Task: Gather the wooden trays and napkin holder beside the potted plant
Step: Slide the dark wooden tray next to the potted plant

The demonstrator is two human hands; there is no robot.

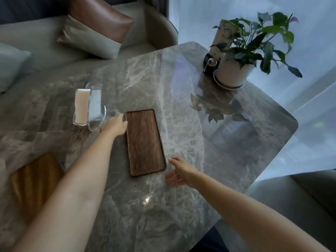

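- Marble table [181, 206] fills most of the view, grey with pale veins and a rounded corner at the right, its glossy top mirroring the plant's leaves.
- Sofa [27, 30] runs along the far left edge of the table, carrying a brown-and-grey cushion [98, 28] and a pale cushion [11, 64] further left.
- Potted plant [234, 70] stands at the far right corner of the table in a white pot on a saucer, with a small dark object, too blurred to name, touching its left side.
- Dark wooden tray [145, 142] lies flat near the table's middle, long side running away from the person, well apart from the plant.
- Lighter wooden tray [34, 179] lies at the near left, partly hidden behind the left forearm.
- Clear napkin holder [91, 108] stands left of the dark tray, with white napkins upright inside it.
- Left hand [116, 125] reaches to the dark tray's far left corner, fingers curled at its rim; whether they grip it I cannot tell.
- Right hand [180, 172] is just beside the tray's near right corner, fingers spread and loose, holding nothing.
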